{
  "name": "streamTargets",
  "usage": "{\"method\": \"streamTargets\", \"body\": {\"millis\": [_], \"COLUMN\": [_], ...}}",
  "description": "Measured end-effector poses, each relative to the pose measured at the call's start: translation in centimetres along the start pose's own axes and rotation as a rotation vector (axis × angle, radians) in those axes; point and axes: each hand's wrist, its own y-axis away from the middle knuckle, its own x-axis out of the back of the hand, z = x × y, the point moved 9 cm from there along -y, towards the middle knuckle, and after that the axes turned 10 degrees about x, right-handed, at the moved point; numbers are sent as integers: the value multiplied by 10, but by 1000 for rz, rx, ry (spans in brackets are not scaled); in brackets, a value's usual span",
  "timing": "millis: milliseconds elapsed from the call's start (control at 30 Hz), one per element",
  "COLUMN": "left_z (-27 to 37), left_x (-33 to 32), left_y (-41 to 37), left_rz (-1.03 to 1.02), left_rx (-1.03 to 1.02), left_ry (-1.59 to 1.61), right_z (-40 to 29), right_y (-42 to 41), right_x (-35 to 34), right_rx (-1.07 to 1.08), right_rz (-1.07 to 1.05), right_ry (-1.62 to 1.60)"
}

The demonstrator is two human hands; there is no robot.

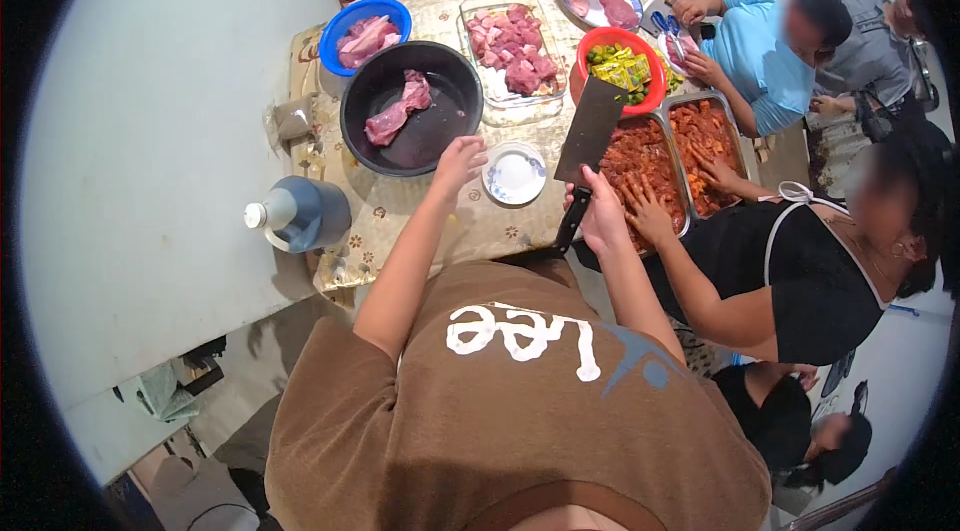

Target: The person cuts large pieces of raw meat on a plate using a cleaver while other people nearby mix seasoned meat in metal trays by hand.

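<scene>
My right hand [602, 214] grips the black handle of a meat cleaver [590, 129], its broad dark blade pointing up and away from me. Over the table, my left hand [459, 165] is held with fingers apart and nothing in it. It is by the near right rim of a large black basin [352, 129]. Inside that basin lies a long strip of raw meat [397, 110]. A small white plate [514, 173] with a blue floral pattern sits between my two hands. The cleaver's blade overlaps the view of a red bowl [649, 106] behind it.
A blue basin [327, 50] and a glass dish [491, 104] hold raw meat. Metal trays [664, 131] of red-sauced meat stand at right, a co-worker's hands [646, 208] in them. Other people work beyond. A large jug [311, 216] stands at the table's left edge.
</scene>
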Motion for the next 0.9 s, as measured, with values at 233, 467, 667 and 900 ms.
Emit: {"method": "streamTargets", "body": {"millis": [233, 467, 667, 900], "left_z": [9, 20, 74, 64], "left_x": [12, 97, 144, 193], "left_y": [10, -12, -14, -107], "left_rz": [16, 349, 764, 653], "left_rx": [-1, -218, -458, -209], "left_ry": [75, -204, -954, -1330], "right_z": [26, 42, 65, 75], "right_y": [-16, -21, -48, -79], "right_x": [-39, -85, -87, -117], "right_rx": [-77, -185, -226, -301], "right_rz": [-125, -180, -179, -122], "right_ry": [24, 70, 68, 59]}}
